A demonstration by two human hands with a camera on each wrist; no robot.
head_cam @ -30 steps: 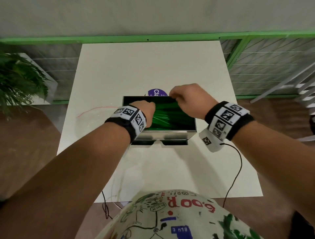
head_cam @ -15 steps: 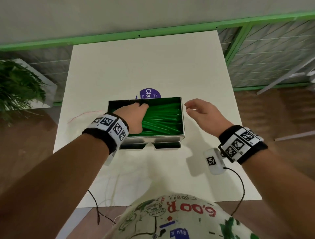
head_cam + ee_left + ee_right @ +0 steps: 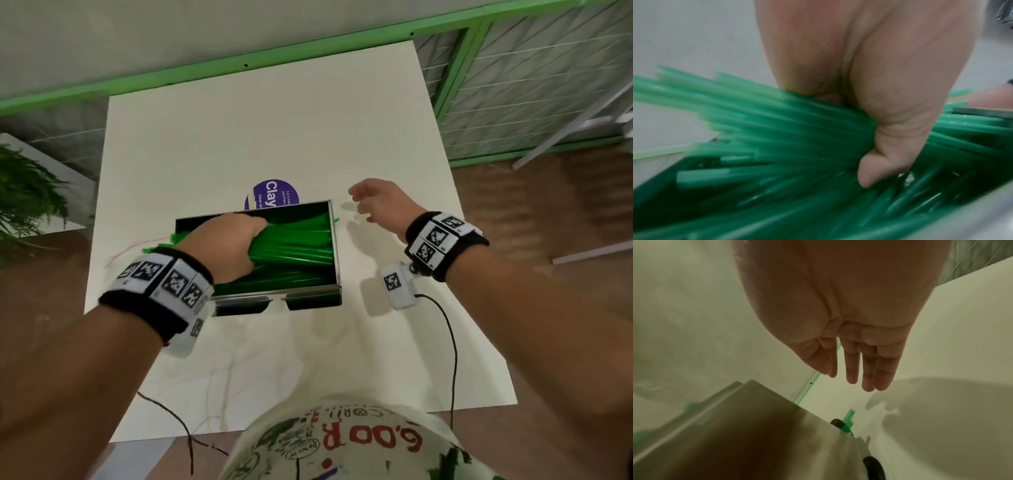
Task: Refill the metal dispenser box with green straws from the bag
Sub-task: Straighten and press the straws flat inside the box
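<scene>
Black wristbands (image 3: 161,291) bearing white coded tags.

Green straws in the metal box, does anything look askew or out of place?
Yes. The green straws gripped by the left hand lie skewed, their ends poking over the left edge of the metal box. One straw tip also sticks out past its far right corner.

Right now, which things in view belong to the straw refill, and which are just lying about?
In the job:
- left hand, gripping a bunch of straws
- metal box, holding those straws
- right hand, open beside the box

Lying about:
- purple sticker behind the box
- plant left of the table
- cables

No bag is in view.
</scene>
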